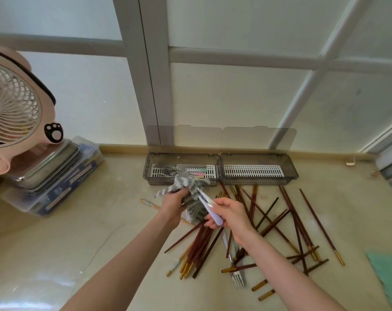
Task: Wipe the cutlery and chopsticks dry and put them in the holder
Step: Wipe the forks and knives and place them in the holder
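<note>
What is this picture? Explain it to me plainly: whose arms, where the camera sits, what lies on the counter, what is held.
There is no machine here. These are a person's two bare arms, seen by one camera worn on the head, looking forward and down. The left hand grips a grey striped cloth around the far end of a lilac-handled utensil. The right hand holds its handle, and its head is hidden. On the counter lie many loose chopsticks and a fork. At the back stand a left tray, with forks in it, and a right tray. A pink fan stands at the left.
</note>
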Available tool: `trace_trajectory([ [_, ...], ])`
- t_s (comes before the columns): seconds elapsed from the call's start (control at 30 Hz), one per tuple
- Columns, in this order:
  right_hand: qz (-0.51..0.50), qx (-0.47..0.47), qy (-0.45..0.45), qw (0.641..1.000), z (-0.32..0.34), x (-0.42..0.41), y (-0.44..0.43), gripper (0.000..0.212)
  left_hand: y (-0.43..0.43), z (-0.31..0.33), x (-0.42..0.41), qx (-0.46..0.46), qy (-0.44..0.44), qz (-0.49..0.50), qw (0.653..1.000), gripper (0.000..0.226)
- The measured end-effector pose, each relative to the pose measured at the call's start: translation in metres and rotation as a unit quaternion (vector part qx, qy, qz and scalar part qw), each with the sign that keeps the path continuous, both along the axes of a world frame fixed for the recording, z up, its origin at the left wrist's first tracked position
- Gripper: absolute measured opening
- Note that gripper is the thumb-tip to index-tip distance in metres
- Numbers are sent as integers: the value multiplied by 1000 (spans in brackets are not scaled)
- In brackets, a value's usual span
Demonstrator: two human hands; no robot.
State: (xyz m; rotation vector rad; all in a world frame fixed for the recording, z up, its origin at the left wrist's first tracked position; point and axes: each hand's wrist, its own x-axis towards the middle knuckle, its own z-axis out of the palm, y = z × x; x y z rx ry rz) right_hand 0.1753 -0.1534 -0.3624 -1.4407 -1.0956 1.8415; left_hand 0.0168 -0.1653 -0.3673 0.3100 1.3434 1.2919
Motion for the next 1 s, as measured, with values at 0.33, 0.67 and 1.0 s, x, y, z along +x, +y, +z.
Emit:
trace_trajectory([
  [0.33,23,19,-31,999,-2,-7,-4,12,9,6,-13,-45,57,75,995,20],
  [0.67,71,108,-346,929,-54,19,1,16,-1,0,-34,-80,103,79,988,8],
  [1.0,218,125,-115,961,-11,-18,-10,20,-7,-7,-24,-87,111,76,987,9],
])
